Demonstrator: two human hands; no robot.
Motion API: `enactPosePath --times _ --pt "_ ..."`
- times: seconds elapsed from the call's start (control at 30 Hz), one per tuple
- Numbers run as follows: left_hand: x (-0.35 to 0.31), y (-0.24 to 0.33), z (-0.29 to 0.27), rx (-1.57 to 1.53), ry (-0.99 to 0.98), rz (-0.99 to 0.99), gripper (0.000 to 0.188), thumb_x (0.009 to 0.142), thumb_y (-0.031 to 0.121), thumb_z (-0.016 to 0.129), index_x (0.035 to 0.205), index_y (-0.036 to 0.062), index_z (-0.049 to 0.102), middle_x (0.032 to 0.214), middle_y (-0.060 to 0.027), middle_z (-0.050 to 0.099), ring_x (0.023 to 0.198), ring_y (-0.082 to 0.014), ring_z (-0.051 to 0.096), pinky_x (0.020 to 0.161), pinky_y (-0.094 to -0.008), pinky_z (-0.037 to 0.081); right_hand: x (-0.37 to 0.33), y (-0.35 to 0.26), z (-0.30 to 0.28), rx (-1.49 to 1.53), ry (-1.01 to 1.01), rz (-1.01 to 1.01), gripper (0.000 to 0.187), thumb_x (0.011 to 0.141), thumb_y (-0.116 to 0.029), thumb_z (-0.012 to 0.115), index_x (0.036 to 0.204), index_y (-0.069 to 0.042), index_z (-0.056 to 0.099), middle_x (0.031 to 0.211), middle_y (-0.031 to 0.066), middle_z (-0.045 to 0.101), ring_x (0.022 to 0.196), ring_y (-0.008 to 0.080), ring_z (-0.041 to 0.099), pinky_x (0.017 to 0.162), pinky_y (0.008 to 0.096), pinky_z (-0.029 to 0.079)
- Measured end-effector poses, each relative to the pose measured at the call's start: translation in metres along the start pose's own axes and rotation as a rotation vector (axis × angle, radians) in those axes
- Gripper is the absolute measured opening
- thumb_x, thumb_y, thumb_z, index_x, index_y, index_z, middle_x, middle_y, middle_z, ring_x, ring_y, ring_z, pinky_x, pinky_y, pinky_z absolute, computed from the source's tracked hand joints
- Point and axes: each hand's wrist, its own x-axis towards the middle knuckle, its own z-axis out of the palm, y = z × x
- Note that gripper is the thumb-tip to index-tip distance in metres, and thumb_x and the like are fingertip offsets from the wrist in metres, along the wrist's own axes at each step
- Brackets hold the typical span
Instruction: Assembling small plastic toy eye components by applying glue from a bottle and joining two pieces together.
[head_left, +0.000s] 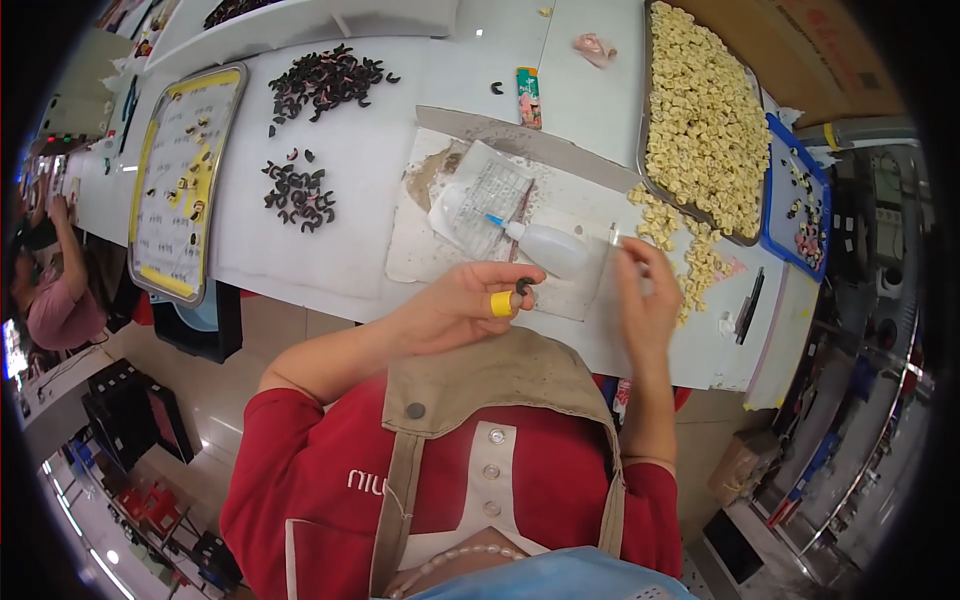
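Note:
My left hand [462,308] pinches a small black curved piece [524,286] between thumb and fingertips, above the table's near edge. A yellow band [502,304] wraps one of its digits. My right hand [652,298] is raised beside the loose pale-yellow pieces [700,255], its fingers curled together. Something small and bright seems to be at its fingertips, but I cannot make it out. Between and beyond my hands, a white squeeze bottle [550,248] with a blue tip lies on its side on a stained white board [415,262], next to a crumpled printed sheet [490,200].
Two heaps of black curved pieces [325,82] lie on the left. Farther left is a yellow-lined tray [222,120]. A metal tray [647,110] heaped with yellow pieces stands right, beside a blue tray [822,205]. A black pen [749,305] and a green-pink packet [529,98] lie on the table.

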Motion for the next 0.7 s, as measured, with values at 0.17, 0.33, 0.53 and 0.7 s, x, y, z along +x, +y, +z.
enactPosePath --times 0.17,0.33,0.53,0.7 --pt "0.004 -0.005 0.009 0.341 0.244 0.083 0.032 0.08 0.001 0.059 0.112 0.0005 0.054 0.094 -0.0045 0.06 0.089 -0.0083 0.058 0.074 -0.0184 0.043 0.004 0.03 -0.063 -0.4 0.11 -0.073 0.02 0.079 -0.009 0.061 0.099 -0.003 0.061 0.087 0.006 0.06 0.081 0.0158 0.055 0.071 0.0269 0.044" --pt "0.011 -0.013 0.016 0.426 0.308 0.053 0.032 0.08 0.001 0.059 0.112 0.0012 0.055 0.096 -0.0054 0.062 0.092 -0.0101 0.058 0.078 -0.0191 0.044 0.006 0.034 -0.051 -0.461 0.011 -0.168 0.021 0.079 -0.006 0.06 0.1 -0.002 0.061 0.094 0.0072 0.058 0.08 0.0141 0.054 0.069 0.0243 0.044" --pt "0.008 -0.017 0.015 0.436 0.319 0.031 0.033 0.082 0.004 0.058 0.114 0.0026 0.053 0.103 -0.006 0.061 0.09 -0.0066 0.056 0.07 -0.017 0.04 -0.006 0.004 -0.033 0.084 -0.155 -0.143 0.024 0.077 0.0 0.06 0.102 0.0 0.059 0.102 0.0088 0.057 0.081 0.0119 0.055 0.068 0.0249 0.046" --pt "0.006 -0.017 0.01 0.358 0.227 0.037 0.034 0.083 0.008 0.057 0.117 0.0031 0.05 0.107 -0.0057 0.06 0.081 -0.0021 0.052 0.061 -0.0151 0.035 -0.016 -0.032 -0.014 0.214 -0.252 -0.336 0.035 0.064 0.0 0.072 0.098 -0.002 0.06 0.078 0.0074 0.063 0.074 0.0158 0.058 0.063 0.026 0.047"
